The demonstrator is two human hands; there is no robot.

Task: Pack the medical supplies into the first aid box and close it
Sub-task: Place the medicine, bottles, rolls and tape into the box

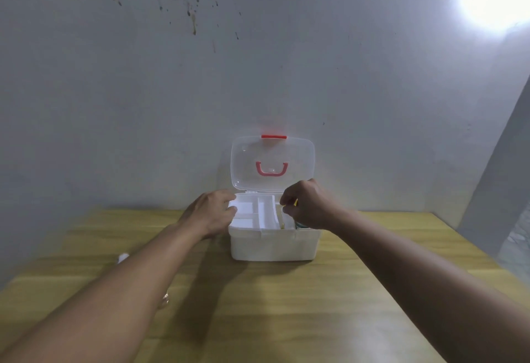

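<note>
Close to me is the wooden table [286,305]. On it sits the white first aid box [275,245]. My left hand [210,213] holds its tray [255,213] edge. My right hand [308,205] pinches a small yellow thing [295,202] over the box. It could slip and fall outside. Behind, the clear lid [272,162] stands open.

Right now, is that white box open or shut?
Open. The box has its clear lid standing upright against the wall, and the divided tray inside is exposed.
</note>
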